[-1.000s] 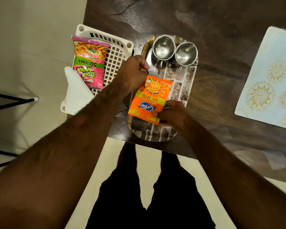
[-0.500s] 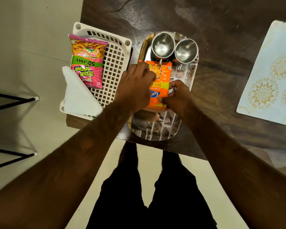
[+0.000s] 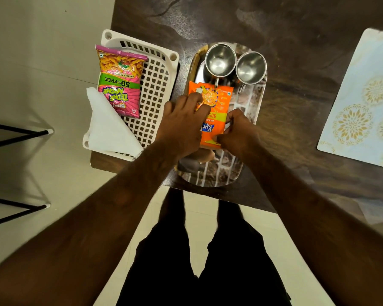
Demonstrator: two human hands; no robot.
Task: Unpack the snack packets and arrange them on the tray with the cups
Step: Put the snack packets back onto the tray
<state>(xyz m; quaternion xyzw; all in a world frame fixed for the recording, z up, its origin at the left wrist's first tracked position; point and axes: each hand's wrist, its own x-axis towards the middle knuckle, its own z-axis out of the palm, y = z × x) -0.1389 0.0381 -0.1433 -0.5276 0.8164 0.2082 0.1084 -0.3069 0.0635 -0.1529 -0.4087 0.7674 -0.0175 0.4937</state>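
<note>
A dark marbled desk stands over pale floor tiles; its near edge runs just under the tray. The orange packet lies flat on the tray below two steel cups. The left hand presses it with spread fingers, its grip released; the right hand pinches its lower corner. A pink packet rests in the white basket at the desk's left edge. Bare desk lies between tray and placemat.
</note>
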